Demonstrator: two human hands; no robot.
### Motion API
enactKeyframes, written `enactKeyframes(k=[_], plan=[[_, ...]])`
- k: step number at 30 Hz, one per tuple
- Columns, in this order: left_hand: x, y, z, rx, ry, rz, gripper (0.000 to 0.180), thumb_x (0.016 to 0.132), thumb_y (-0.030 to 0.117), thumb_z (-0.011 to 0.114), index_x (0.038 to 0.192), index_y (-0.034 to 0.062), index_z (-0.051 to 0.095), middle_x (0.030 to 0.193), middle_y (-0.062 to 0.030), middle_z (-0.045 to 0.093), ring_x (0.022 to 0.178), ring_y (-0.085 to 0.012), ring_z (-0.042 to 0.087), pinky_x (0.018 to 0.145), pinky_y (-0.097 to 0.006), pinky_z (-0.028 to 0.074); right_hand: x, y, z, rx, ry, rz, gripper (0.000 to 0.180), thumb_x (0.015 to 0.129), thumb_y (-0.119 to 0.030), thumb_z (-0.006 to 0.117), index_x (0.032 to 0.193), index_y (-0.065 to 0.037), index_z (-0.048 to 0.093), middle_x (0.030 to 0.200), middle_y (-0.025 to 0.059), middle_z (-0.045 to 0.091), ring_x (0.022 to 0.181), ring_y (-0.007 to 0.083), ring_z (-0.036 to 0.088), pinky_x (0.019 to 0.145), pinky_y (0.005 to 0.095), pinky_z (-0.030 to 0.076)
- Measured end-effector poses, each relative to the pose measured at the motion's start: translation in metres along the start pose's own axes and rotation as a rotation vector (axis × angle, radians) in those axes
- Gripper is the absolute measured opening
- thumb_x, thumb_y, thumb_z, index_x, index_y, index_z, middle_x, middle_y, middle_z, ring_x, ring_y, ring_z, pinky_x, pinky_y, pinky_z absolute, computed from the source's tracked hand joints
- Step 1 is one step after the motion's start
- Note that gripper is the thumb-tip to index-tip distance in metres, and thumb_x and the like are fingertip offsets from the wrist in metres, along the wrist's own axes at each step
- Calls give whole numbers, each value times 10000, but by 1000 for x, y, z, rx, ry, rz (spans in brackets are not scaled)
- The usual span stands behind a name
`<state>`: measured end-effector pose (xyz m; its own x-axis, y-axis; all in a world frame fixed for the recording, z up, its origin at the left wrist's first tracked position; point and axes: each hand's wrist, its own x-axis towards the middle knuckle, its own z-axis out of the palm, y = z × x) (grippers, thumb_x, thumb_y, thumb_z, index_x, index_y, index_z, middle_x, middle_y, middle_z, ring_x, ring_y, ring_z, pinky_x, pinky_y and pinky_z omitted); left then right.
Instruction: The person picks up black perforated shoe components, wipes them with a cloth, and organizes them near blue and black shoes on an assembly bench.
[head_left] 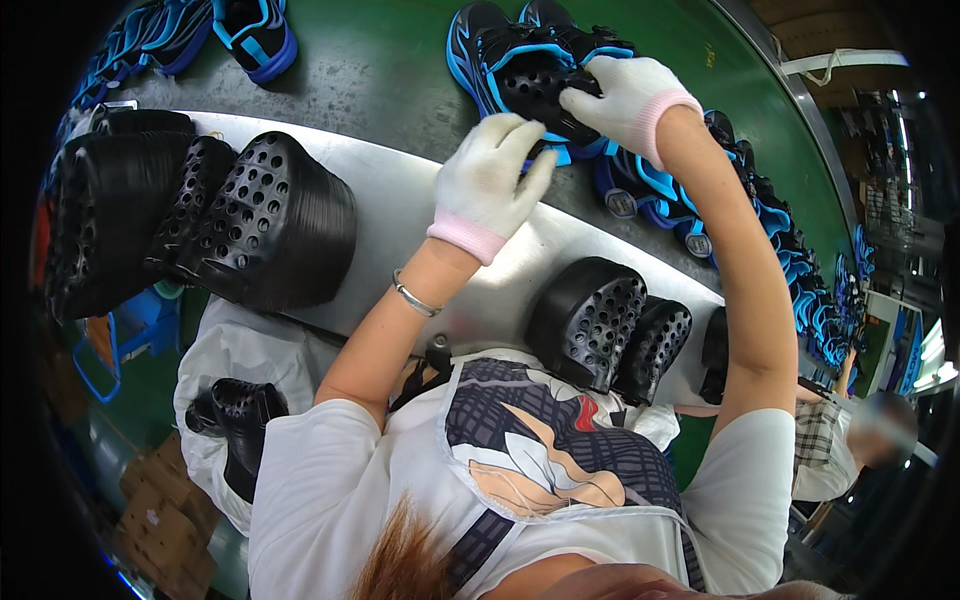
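White knitted gloves with pink cuffs cover both my hands. My right hand (632,102) grips a black plastic shoe insert (535,88) full of round holes, with the thumb on its near edge. The insert lies at the opening of a black and blue sneaker (466,52), partly inside it. My left hand (492,172) is just left of the insert's near end, fingers curved and thumb apart, with nothing visible between them. Whether its fingertips touch the sneaker, I cannot tell.
Nested stacks of black inserts (285,215) stand on the metal ledge (400,180) at left, with smaller stacks (600,320) at right. Sneakers (255,40) line the green surface. A white sack (225,345) holds more inserts. A co-worker (825,450) is at far right.
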<state>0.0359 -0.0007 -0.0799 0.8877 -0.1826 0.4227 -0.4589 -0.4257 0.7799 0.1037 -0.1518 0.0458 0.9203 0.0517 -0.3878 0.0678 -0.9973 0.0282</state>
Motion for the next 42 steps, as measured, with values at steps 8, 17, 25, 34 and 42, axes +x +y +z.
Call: enactKeyframes(k=[8,17,25,34,42], plan=[[25,-2,5,259,-318,-168,322,855,339,655,1051,84,637,1012,-86,613,804,-296,656,719,-421,543,31,-15,36,69,80,101,537,870,-479,551,1025,18,683,939,248,695,897,363,690,820,432,551],[65,-24,15,201,-887,-391,355,844,392,631,959,66,717,764,-115,707,710,-268,682,726,-380,546,87,-52,57,-260,-3,21,379,913,-410,513,1043,-133,737,1052,147,708,939,333,690,799,427,560],[78,-16,8,275,-995,-606,385,782,336,676,1083,98,713,1052,-168,700,962,-309,677,833,-392,549,101,-55,70,-169,86,42,259,894,-260,574,1055,-153,747,1075,108,721,956,294,708,774,437,571],[72,-33,0,181,-787,-564,412,856,400,661,1074,53,703,866,-135,711,662,-219,677,688,-355,537,-49,32,25,447,184,-164,415,914,-419,522,1022,-39,645,963,218,667,912,386,633,822,431,489],[60,-60,-38,871,-72,-159,441,858,439,632,1256,249,642,1300,-100,592,1125,-292,599,972,-410,472,-261,104,92,571,430,296,290,922,-311,592,1032,-59,684,906,125,690,820,246,668,754,323,522]])
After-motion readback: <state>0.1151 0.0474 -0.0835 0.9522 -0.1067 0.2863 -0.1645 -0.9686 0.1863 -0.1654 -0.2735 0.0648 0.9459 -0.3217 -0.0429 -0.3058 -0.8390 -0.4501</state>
